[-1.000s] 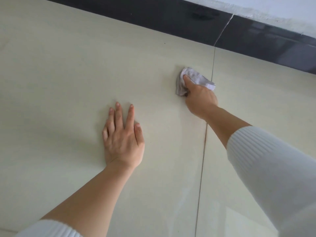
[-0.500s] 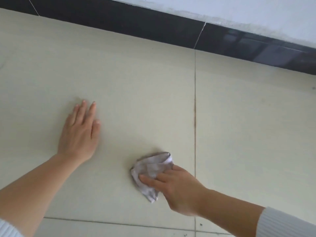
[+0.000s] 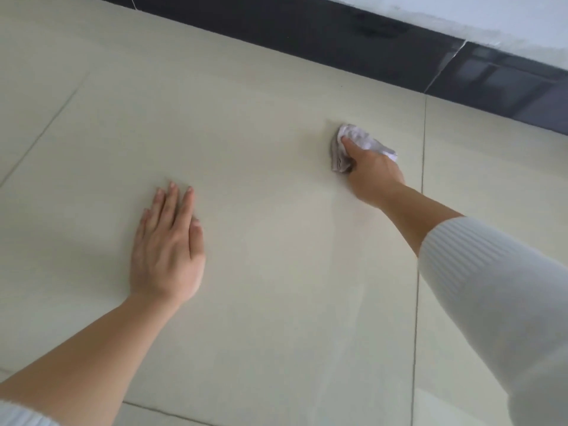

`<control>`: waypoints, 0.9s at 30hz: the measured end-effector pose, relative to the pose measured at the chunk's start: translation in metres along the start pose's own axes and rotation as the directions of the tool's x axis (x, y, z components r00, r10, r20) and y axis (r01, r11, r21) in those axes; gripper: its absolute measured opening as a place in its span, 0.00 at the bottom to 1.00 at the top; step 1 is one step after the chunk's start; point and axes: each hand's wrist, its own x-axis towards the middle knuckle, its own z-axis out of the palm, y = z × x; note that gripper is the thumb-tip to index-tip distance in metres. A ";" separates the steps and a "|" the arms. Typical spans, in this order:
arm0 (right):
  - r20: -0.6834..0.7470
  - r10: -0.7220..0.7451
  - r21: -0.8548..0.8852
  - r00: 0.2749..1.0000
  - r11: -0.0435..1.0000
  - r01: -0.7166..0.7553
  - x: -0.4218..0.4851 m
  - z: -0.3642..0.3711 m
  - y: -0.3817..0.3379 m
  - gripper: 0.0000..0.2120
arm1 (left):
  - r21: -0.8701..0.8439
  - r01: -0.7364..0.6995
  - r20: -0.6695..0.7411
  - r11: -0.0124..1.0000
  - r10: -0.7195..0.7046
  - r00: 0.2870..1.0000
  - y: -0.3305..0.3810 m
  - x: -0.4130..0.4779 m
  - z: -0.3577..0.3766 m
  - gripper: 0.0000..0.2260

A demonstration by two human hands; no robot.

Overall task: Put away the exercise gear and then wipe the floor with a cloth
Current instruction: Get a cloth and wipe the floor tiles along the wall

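Observation:
A crumpled grey-white cloth [image 3: 361, 139] lies on the pale tiled floor [image 3: 261, 149], far out near the dark skirting. My right hand [image 3: 373, 173] grips the cloth and presses it down on the tile, with the arm stretched out in a white ribbed sleeve. My left hand [image 3: 167, 250] lies flat on the floor with straight fingers, nearer to me and to the left, holding nothing. No exercise gear is in view.
A dark glossy skirting board [image 3: 338, 41] runs along the far edge of the floor under a white wall [image 3: 491, 16]. Grout lines cross the tiles, one just right of the cloth [image 3: 423, 167].
My right hand has swept the cloth from close in front of me back out toward the skirting. The left hand has stayed flat on the floor.

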 end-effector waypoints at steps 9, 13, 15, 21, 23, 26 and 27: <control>0.210 -0.700 0.052 0.683 0.705 0.707 -0.149 0.037 -0.023 0.37 | 0.016 0.032 0.045 0.999 -0.033 0.998 0.004 -0.001 -0.005 0.25; 0.349 -0.839 -0.044 0.418 0.431 0.901 -0.137 0.034 0.007 0.36 | 0.011 0.043 0.061 0.999 -0.043 0.997 0.004 0.000 -0.006 0.24; 0.209 -0.714 -0.124 0.669 0.659 0.742 -0.099 0.019 0.006 0.38 | 0.016 0.048 0.078 0.999 -0.049 0.996 0.005 0.000 -0.006 0.25; -0.041 -0.021 0.040 0.999 0.999 0.023 0.024 -0.025 -0.013 0.25 | 0.024 0.059 0.076 0.998 -0.061 0.995 0.004 0.000 -0.005 0.25; 0.013 0.148 0.065 0.989 0.987 -0.148 0.053 -0.036 -0.025 0.25 | 0.025 0.059 0.071 0.998 -0.061 0.996 0.005 0.000 -0.006 0.25; 0.064 0.163 -0.009 0.985 0.987 -0.162 0.071 -0.037 -0.054 0.30 | 0.029 0.053 0.074 0.998 -0.055 0.996 0.005 0.000 -0.005 0.25; 0.064 0.082 -0.016 0.995 0.997 -0.081 0.068 -0.029 -0.063 0.31 | 0.031 0.053 0.075 0.998 -0.055 0.996 0.004 0.000 -0.005 0.25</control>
